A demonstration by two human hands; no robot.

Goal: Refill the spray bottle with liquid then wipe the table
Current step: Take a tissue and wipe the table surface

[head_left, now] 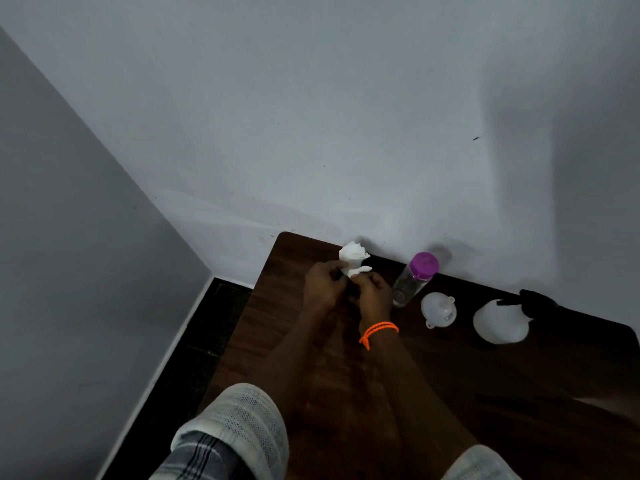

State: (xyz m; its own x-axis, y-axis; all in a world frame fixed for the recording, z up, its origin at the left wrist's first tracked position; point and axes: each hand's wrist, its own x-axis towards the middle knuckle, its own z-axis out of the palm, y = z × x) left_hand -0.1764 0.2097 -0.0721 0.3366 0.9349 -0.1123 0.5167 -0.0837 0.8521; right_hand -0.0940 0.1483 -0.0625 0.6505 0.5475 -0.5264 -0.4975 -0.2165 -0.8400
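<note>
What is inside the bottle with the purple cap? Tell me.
The clear bottle with the purple cap looks mostly empty; dark table shows through its wall. Whether a little liquid sits at the bottom cannot be told. The cap hides the neck.

A: Where were the hands?
B: Low centre of the frame: left hand (323,284) and right hand (372,294) both pinched a crumpled white tissue (354,259) above the dark worktop (450,393).
A: And to the right?
B: A purple-capped bottle (414,280), a white funnel (438,310), then the spray bottle (502,320), lying down.
</note>
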